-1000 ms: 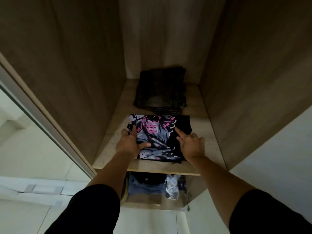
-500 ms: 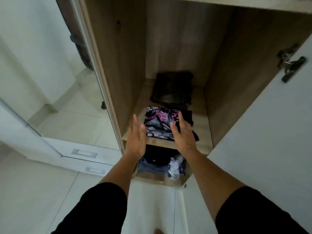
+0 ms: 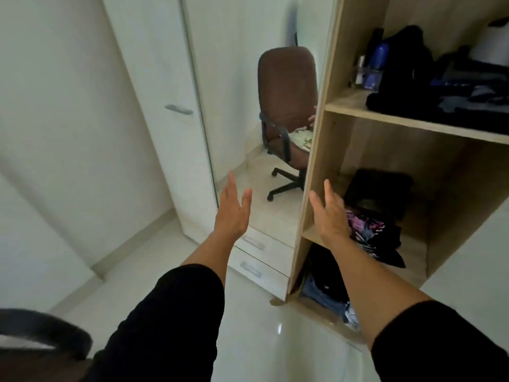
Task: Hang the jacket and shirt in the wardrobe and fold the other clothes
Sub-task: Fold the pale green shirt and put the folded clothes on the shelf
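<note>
Both hands are shown empty, with fingers straight and spread: the left hand [image 3: 232, 209] is raised in front of the mirrored door [image 3: 256, 111], the right hand [image 3: 329, 213] at the front edge of the wardrobe shelf [image 3: 410, 249]. Nothing is held or touched by either. Just beyond and to the right of the right hand, a folded printed T-shirt [image 3: 370, 234] is seen lying flat on the shelf, black with pink, purple and grey graphics; one dark corner overlaps the front edge. Farther behind it, a second folded dark garment [image 3: 378, 193] is stacked against the back panel. Below the right forearm, loose clothes [image 3: 323, 288] are bundled in the lower compartment. A brown office chair [image 3: 286, 100] is reflected beyond the left hand. Risk is judged as follows: the overhanging corner could be caught by a sleeve or a closing door, so that the fold is dragged open or off the shelf.
</note>
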`<state>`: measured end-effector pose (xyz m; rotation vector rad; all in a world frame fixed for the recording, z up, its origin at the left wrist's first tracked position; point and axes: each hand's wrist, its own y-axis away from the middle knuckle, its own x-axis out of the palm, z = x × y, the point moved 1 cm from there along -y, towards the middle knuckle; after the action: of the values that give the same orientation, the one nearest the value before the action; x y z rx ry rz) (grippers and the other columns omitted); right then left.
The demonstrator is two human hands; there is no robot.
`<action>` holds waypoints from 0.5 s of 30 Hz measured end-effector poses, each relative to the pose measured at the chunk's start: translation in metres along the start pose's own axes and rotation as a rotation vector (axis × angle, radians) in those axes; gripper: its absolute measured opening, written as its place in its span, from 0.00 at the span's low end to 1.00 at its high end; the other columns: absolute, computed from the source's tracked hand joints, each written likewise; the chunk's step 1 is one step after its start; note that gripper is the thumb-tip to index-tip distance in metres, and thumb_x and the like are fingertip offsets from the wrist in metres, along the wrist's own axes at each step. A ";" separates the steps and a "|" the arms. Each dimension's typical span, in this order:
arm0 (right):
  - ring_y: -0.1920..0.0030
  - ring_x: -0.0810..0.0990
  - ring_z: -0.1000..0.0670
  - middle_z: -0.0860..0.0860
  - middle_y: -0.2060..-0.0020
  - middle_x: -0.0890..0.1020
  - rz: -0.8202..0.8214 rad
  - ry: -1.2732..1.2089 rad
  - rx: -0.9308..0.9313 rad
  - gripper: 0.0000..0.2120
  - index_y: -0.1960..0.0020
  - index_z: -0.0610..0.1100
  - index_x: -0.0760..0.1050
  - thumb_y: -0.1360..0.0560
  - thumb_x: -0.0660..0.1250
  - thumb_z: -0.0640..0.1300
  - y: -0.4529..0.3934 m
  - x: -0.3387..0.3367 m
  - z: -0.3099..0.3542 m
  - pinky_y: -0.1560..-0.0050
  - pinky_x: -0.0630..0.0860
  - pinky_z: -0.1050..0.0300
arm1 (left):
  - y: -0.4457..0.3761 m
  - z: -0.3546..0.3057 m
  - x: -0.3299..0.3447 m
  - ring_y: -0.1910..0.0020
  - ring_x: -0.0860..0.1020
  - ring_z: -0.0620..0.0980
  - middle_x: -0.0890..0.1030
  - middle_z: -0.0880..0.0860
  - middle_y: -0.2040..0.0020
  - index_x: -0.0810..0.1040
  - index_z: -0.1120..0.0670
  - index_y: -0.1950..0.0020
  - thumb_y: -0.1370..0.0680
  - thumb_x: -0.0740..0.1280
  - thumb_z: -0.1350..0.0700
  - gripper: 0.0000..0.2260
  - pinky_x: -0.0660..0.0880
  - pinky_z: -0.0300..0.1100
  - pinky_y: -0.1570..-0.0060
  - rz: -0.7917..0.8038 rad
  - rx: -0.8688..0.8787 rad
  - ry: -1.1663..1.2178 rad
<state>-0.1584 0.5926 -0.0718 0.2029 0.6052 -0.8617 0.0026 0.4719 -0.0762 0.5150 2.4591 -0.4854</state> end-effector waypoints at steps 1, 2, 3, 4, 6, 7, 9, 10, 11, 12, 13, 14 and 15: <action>0.27 0.60 0.44 0.47 0.25 0.57 0.016 0.001 -0.049 0.29 0.23 0.54 0.49 0.21 0.52 0.59 0.002 0.008 0.021 0.31 0.60 0.49 | -0.001 0.002 -0.024 0.23 0.50 0.52 0.50 0.52 0.22 0.38 0.47 0.23 0.19 0.48 0.42 0.29 0.53 0.50 0.27 -0.045 -0.007 -0.013; 0.27 0.60 0.45 0.47 0.25 0.57 0.033 -0.002 -0.101 0.28 0.23 0.54 0.50 0.21 0.52 0.59 0.002 0.017 0.040 0.31 0.60 0.49 | -0.001 0.006 -0.047 0.23 0.50 0.52 0.49 0.52 0.22 0.38 0.47 0.23 0.19 0.48 0.42 0.29 0.53 0.50 0.27 -0.090 -0.018 -0.017; 0.26 0.59 0.45 0.47 0.25 0.57 0.058 -0.013 -0.148 0.28 0.23 0.54 0.50 0.21 0.52 0.59 0.002 0.028 0.059 0.30 0.59 0.48 | 0.000 0.010 -0.068 0.23 0.50 0.52 0.49 0.53 0.22 0.38 0.47 0.23 0.19 0.48 0.42 0.29 0.52 0.50 0.27 -0.134 -0.030 -0.018; 0.26 0.59 0.44 0.46 0.25 0.57 0.092 -0.022 -0.186 0.28 0.23 0.54 0.50 0.21 0.52 0.59 0.003 0.039 0.076 0.30 0.59 0.47 | 0.002 0.016 -0.088 0.23 0.51 0.52 0.49 0.53 0.22 0.38 0.47 0.23 0.19 0.48 0.42 0.28 0.53 0.49 0.28 -0.176 -0.049 -0.025; 0.26 0.59 0.43 0.45 0.25 0.57 0.164 -0.026 -0.243 0.29 0.23 0.54 0.50 0.21 0.52 0.59 0.002 0.065 0.108 0.30 0.59 0.46 | 0.007 0.029 -0.126 0.23 0.52 0.53 0.50 0.55 0.22 0.39 0.47 0.23 0.18 0.48 0.43 0.28 0.54 0.48 0.28 -0.257 -0.100 -0.063; 0.26 0.59 0.43 0.44 0.25 0.57 0.200 -0.027 -0.270 0.29 0.23 0.53 0.50 0.21 0.52 0.59 0.003 0.078 0.122 0.30 0.59 0.47 | 0.012 0.037 -0.143 0.24 0.53 0.53 0.50 0.56 0.22 0.39 0.47 0.23 0.18 0.48 0.43 0.28 0.54 0.49 0.29 -0.296 -0.129 -0.082; 0.26 0.59 0.44 0.43 0.26 0.58 0.274 -0.058 -0.343 0.29 0.23 0.52 0.51 0.21 0.54 0.58 0.008 0.106 0.151 0.30 0.58 0.49 | 0.023 0.054 -0.177 0.23 0.52 0.53 0.50 0.56 0.22 0.38 0.46 0.23 0.18 0.48 0.43 0.28 0.54 0.49 0.29 -0.380 -0.176 -0.117; 0.27 0.60 0.45 0.44 0.26 0.58 0.317 -0.081 -0.384 0.29 0.23 0.52 0.52 0.21 0.54 0.58 0.011 0.120 0.165 0.30 0.58 0.50 | 0.030 0.064 -0.193 0.23 0.52 0.53 0.50 0.56 0.22 0.38 0.47 0.23 0.19 0.48 0.43 0.28 0.54 0.49 0.28 -0.426 -0.194 -0.136; 0.27 0.60 0.46 0.45 0.26 0.59 0.364 -0.099 -0.423 0.29 0.23 0.53 0.52 0.21 0.55 0.57 0.016 0.135 0.179 0.29 0.58 0.51 | 0.038 0.073 -0.209 0.23 0.51 0.53 0.50 0.55 0.22 0.38 0.47 0.23 0.19 0.48 0.43 0.28 0.53 0.49 0.28 -0.471 -0.217 -0.154; 0.27 0.61 0.47 0.46 0.26 0.59 0.412 -0.108 -0.459 0.28 0.23 0.53 0.52 0.21 0.55 0.57 0.021 0.150 0.191 0.29 0.57 0.51 | 0.047 0.083 -0.224 0.23 0.51 0.53 0.50 0.55 0.22 0.38 0.47 0.23 0.19 0.47 0.42 0.28 0.53 0.49 0.28 -0.511 -0.252 -0.170; 0.27 0.61 0.47 0.46 0.26 0.59 0.463 -0.109 -0.493 0.28 0.23 0.53 0.52 0.21 0.54 0.58 0.027 0.165 0.204 0.29 0.58 0.50 | 0.058 0.092 -0.238 0.23 0.51 0.53 0.50 0.55 0.22 0.37 0.46 0.24 0.19 0.47 0.41 0.28 0.53 0.50 0.28 -0.547 -0.298 -0.184; 0.27 0.61 0.46 0.46 0.26 0.59 0.515 -0.108 -0.525 0.28 0.23 0.53 0.52 0.21 0.54 0.58 0.034 0.181 0.217 0.28 0.58 0.48 | 0.069 0.100 -0.251 0.23 0.51 0.53 0.50 0.55 0.22 0.36 0.45 0.24 0.19 0.46 0.41 0.28 0.53 0.51 0.28 -0.583 -0.348 -0.197; 0.27 0.61 0.46 0.46 0.26 0.59 0.563 -0.108 -0.561 0.29 0.23 0.53 0.52 0.21 0.54 0.58 0.043 0.196 0.229 0.27 0.58 0.47 | 0.082 0.107 -0.264 0.23 0.51 0.53 0.50 0.56 0.22 0.35 0.44 0.24 0.19 0.46 0.40 0.28 0.53 0.51 0.28 -0.619 -0.393 -0.210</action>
<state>0.0668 0.4002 -0.0011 -0.1796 0.6232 -0.1397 0.2902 0.4289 -0.0190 -0.4494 2.3862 -0.2570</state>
